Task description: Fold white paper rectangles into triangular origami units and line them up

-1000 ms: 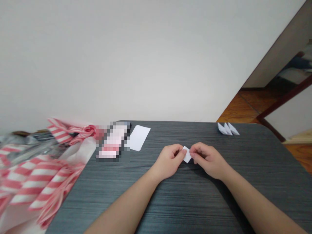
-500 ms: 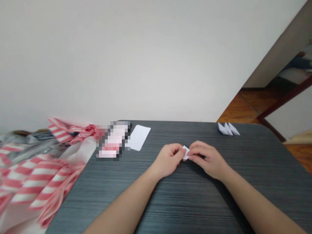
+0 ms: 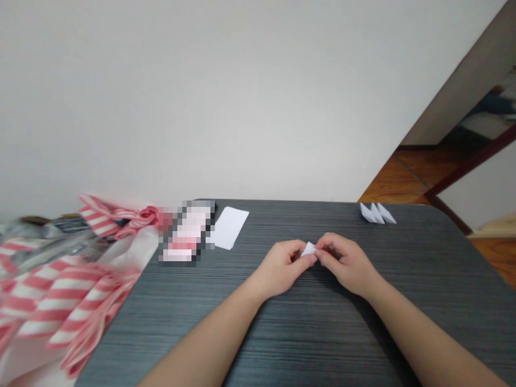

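Observation:
A small folded piece of white paper (image 3: 308, 249) is pinched between both hands above the middle of the dark table (image 3: 278, 333). My left hand (image 3: 284, 266) grips its left side, with the thumb laid across the lower edge. At the paper's right corner, my right hand (image 3: 344, 260) closes thumb and fingertips on it. Part of the paper is hidden behind the fingers. Folded white paper pieces (image 3: 378, 213) stand in a row at the table's far right. On the left lie flat white paper sheets (image 3: 231, 228).
A blurred-out, phone-like object (image 3: 188, 231) lies left of the sheets. Red-and-white striped cloth (image 3: 68, 295) is heaped beside the table's left edge. A pale wall (image 3: 258, 102) rises behind the table. Wooden floor (image 3: 415, 166) shows at the right.
My left thumb has slid right along the paper's lower edge, close to the right thumb. The paper now shows as a smaller, peaked shape. Everything else on the table stays put.

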`<action>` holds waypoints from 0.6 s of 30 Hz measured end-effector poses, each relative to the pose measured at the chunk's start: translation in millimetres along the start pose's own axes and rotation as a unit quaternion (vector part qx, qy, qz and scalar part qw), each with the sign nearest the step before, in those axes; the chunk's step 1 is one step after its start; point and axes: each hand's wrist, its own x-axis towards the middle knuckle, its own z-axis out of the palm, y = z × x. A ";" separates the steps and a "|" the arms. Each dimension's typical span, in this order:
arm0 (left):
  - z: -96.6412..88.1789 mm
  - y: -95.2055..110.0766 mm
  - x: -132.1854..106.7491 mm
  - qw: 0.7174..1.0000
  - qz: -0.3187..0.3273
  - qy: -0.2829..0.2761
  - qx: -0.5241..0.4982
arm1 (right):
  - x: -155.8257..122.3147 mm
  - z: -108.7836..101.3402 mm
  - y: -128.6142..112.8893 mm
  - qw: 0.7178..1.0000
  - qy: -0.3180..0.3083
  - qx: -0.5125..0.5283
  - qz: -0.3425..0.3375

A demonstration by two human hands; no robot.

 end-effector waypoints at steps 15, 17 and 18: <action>-3.0 10.4 0.9 0.999 -0.017 -0.001 0.047 | 3.1 -2.7 -4.5 0.998 -0.033 -0.034 0.039; -3.2 10.1 1.1 0.998 -0.019 0.000 0.052 | 3.8 -3.9 -6.6 0.997 -0.038 -0.052 0.032; -3.3 9.9 1.3 0.998 -0.019 0.001 0.054 | 3.9 -4.1 -7.4 0.997 -0.040 -0.053 0.030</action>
